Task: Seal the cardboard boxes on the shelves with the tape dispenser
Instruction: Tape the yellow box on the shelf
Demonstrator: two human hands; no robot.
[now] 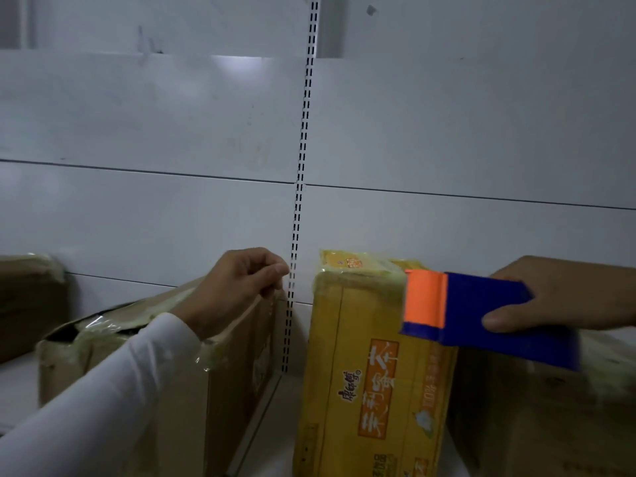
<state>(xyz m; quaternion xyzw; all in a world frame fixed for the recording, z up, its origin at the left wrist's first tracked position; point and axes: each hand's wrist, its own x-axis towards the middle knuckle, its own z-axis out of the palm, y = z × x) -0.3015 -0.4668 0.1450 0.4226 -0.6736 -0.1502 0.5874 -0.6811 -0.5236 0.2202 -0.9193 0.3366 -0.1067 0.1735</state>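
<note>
My right hand [564, 297] grips a blue tape dispenser [499, 321] with an orange front flap, held beside the top of a tall yellow printed box [371, 373]. My left hand [237, 287], in a white sleeve, hovers over a brown cardboard box [179, 390] on the left, fingers pinched together near its far top corner. Clear tape covers that box's crumpled top. It is too fine to tell whether a tape strip is between the fingers. A third brown box [537, 418] sits under the dispenser at the right.
Another brown box [27, 304] stands at the far left. White shelf back panels [172, 132] rise behind, split by a slotted upright [303, 149]. A gap of white shelf [268, 425] lies between the left brown box and the yellow box.
</note>
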